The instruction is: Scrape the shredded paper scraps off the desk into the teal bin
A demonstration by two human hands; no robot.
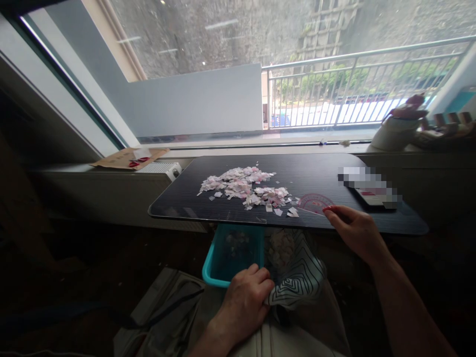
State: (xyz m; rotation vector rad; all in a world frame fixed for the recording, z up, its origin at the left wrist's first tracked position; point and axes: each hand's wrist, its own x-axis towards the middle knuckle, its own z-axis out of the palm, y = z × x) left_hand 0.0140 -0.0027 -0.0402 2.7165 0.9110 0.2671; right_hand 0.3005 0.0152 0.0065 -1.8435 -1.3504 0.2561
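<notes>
On the dark tabletop (316, 166), small scraps of pale pink and white paper (238, 183) lie in a loose heap. My right hand (359, 233) pinches one end of a clear protractor (314, 202) with red markings, held flat near the table's front edge, just right of the scraps. Below that edge is a teal plastic bin (210, 267) with some scraps inside. Beside it, a white bag with black line patterns (297, 285) gapes, with more scraps in it. My left hand (249, 292) is closed over the bin's near rim and the bag's edge; its fingertips are hidden.
A partly blurred phone-like object (370, 193) lies at the table's right. Brown paper (128, 158) with something red on it rests on the sill to the left, above a white radiator (163, 171). A pale pot (396, 129) stands by the window at right.
</notes>
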